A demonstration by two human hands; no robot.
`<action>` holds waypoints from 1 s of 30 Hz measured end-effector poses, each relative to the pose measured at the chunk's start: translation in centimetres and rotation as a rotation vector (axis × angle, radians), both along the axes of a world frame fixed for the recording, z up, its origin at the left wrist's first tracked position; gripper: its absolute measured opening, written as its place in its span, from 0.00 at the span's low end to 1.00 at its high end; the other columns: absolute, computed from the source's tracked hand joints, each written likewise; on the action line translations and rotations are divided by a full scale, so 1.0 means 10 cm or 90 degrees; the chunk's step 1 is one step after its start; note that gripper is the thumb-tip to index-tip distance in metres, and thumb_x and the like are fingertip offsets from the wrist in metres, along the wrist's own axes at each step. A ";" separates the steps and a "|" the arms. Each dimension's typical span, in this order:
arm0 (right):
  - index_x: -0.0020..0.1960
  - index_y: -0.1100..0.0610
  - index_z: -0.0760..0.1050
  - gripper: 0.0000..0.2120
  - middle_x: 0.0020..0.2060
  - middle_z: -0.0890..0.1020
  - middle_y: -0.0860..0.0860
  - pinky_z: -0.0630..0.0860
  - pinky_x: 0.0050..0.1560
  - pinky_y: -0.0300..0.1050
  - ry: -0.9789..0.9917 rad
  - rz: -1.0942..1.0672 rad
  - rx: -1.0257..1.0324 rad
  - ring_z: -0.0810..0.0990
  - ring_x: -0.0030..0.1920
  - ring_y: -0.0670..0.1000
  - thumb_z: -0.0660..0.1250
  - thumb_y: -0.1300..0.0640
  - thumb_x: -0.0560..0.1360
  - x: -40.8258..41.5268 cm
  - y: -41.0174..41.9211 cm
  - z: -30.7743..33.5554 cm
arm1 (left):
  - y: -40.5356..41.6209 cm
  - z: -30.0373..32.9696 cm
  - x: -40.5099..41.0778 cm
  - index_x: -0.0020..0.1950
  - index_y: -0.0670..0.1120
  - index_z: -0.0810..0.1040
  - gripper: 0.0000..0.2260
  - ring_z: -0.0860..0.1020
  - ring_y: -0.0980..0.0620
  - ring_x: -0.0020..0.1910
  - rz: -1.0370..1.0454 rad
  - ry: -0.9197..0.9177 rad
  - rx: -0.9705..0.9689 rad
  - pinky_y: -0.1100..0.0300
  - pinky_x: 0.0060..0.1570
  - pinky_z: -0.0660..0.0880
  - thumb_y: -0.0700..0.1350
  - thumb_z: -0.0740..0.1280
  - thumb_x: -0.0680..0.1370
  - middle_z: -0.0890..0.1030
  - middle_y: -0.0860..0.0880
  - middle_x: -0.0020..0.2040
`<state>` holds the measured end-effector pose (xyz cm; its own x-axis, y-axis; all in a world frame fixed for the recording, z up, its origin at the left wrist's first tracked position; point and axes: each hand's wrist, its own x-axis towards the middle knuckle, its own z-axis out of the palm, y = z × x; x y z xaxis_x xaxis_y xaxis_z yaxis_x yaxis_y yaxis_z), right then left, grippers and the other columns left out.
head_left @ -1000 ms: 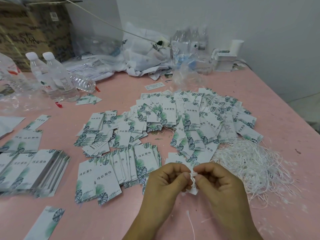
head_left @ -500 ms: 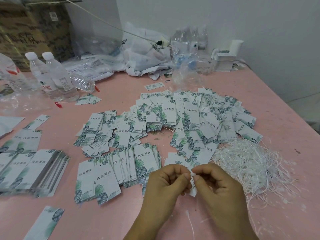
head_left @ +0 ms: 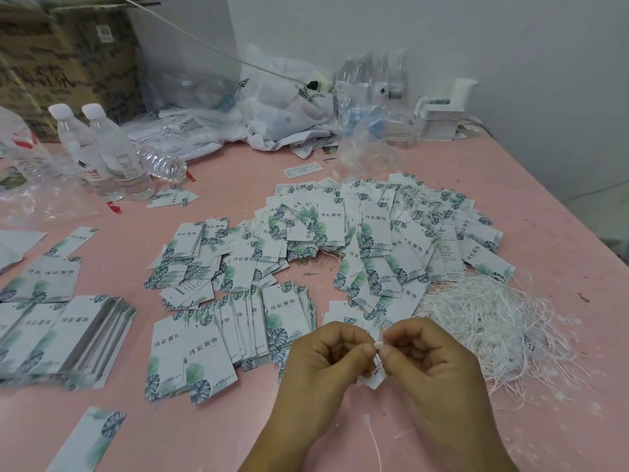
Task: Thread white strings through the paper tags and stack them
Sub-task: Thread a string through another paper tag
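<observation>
Both hands meet low over the pink table (head_left: pixel 561 253): left hand (head_left: pixel 323 366) and right hand (head_left: pixel 432 366) pinch one tag (head_left: pixel 372 381) and its string (head_left: pixel 378 345). Many loose tags (head_left: pixel 374 240) and a heap of strings (head_left: pixel 493 321) suggest much remains.

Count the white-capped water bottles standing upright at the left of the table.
2. The left bottle and the right bottle stand touching, side by side. A capless clear bottle lies behind them; more bottles at the back wall are too blurred to count.
</observation>
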<state>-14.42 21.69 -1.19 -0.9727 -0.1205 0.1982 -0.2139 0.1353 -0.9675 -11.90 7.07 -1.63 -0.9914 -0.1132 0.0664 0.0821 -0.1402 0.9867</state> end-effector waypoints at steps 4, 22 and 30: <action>0.38 0.50 0.84 0.16 0.31 0.84 0.53 0.77 0.35 0.34 -0.060 0.052 -0.040 0.80 0.31 0.44 0.73 0.72 0.68 -0.03 0.05 0.07 | -0.05 0.02 0.00 0.40 0.49 0.85 0.02 0.76 0.56 0.31 -0.039 0.008 -0.018 0.66 0.32 0.72 0.42 0.73 0.71 0.81 0.49 0.32; 0.45 0.52 0.83 0.08 0.42 0.85 0.54 0.79 0.43 0.38 -0.104 0.047 -0.114 0.83 0.41 0.50 0.71 0.61 0.67 -0.07 0.09 0.04 | -0.08 0.02 -0.02 0.38 0.48 0.85 0.02 0.74 0.56 0.27 -0.004 -0.009 0.026 0.67 0.30 0.71 0.43 0.72 0.70 0.80 0.50 0.29; 0.57 0.46 0.81 0.18 0.53 0.84 0.48 0.75 0.52 0.32 -0.044 0.142 -0.032 0.82 0.55 0.47 0.64 0.61 0.71 -0.07 0.06 -0.08 | -0.10 -0.01 -0.03 0.37 0.48 0.83 0.05 0.73 0.54 0.27 -0.038 -0.037 0.168 0.65 0.28 0.70 0.49 0.72 0.66 0.78 0.48 0.29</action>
